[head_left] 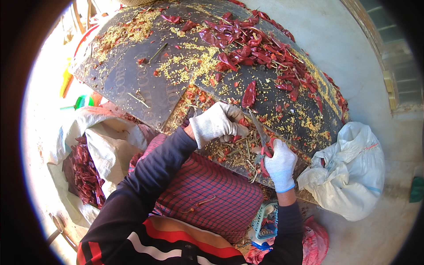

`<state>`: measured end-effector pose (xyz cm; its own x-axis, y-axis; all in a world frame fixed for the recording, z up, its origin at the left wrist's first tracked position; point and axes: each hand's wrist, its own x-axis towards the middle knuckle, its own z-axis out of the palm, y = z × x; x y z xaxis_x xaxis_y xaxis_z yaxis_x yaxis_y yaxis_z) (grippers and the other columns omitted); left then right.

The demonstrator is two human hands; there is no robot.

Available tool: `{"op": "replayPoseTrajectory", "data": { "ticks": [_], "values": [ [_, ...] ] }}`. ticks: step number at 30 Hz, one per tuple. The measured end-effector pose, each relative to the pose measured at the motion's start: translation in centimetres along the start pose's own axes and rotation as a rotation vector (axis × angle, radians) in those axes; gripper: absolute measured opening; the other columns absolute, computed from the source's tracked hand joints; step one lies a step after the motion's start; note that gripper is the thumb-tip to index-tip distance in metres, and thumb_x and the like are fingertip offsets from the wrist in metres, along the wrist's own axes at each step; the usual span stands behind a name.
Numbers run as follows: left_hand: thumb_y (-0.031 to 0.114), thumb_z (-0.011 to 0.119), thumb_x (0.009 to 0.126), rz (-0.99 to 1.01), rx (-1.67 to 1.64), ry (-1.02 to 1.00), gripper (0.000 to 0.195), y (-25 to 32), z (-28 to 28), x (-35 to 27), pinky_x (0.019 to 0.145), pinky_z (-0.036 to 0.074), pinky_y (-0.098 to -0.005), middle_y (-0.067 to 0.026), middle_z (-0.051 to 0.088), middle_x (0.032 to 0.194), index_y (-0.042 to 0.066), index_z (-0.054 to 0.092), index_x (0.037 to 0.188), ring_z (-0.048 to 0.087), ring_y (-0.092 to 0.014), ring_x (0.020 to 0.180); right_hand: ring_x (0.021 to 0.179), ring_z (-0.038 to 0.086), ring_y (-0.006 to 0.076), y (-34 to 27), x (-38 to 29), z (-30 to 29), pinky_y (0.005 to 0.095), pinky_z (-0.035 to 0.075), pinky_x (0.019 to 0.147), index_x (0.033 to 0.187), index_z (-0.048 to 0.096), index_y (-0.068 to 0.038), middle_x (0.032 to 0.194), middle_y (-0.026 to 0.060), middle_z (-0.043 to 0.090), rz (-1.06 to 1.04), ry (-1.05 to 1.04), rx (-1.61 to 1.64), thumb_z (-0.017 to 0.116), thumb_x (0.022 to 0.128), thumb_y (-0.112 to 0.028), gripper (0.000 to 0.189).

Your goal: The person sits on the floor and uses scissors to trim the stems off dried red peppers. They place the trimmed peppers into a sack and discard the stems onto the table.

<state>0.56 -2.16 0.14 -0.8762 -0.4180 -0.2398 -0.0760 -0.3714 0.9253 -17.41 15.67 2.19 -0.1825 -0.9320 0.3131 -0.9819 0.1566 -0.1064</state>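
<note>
My left hand [220, 122], in a white knit work glove, has its fingers closed on a red dried chili pepper [243, 122]; most of the pepper is hidden. In my gloved right hand [280, 163] is a pair of scissors [262, 132] with red handles, the blades pointing up and left beside my left hand. The blades look slightly parted. Cut stems, seeds and chili scraps [243, 150] lie under both hands. Just beyond the blades, a single whole dried chili [249, 95] rests on the dark board [212, 86].
A heap of dried red chilies [255, 49] covers the board's far right. Loose yellow seeds [185, 63] are scattered across it. At left, an open white woven sack [99, 132] holds more chilies. A white sack [351, 172] stands at right; a teal plastic basket [260, 220] sits below my right arm.
</note>
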Motion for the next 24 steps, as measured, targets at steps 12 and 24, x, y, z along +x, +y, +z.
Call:
{"op": "replayPoseTrajectory", "data": {
  "ticks": [12,24],
  "values": [
    [0.029,0.069,0.092,0.195,-0.261,0.42,0.031,1.3,-1.8,-0.3,0.048,0.033,-0.0184,0.0068,0.056,0.075,0.007,0.065,0.114,0.048,-0.002,0.057,0.102,0.059,0.0324,5.0,5.5,1.9,0.043,0.049,0.086,0.113,0.063,-0.008,0.116,0.0152,0.059,0.13,-0.112,-0.403,0.064,0.078,-0.01,0.034],
    [0.025,0.061,0.097,0.228,-0.241,0.452,0.023,1.0,-2.5,-0.1,0.053,0.038,-0.02,0.0027,0.06,0.071,0.004,0.068,0.102,0.051,-0.004,0.059,0.096,0.062,0.0287,2.3,12.0,10.6,0.0397,0.05,0.077,0.109,0.066,-0.007,0.105,0.0154,0.065,-0.049,0.096,0.187,0.066,0.083,-0.008,0.025]
  ]
}}
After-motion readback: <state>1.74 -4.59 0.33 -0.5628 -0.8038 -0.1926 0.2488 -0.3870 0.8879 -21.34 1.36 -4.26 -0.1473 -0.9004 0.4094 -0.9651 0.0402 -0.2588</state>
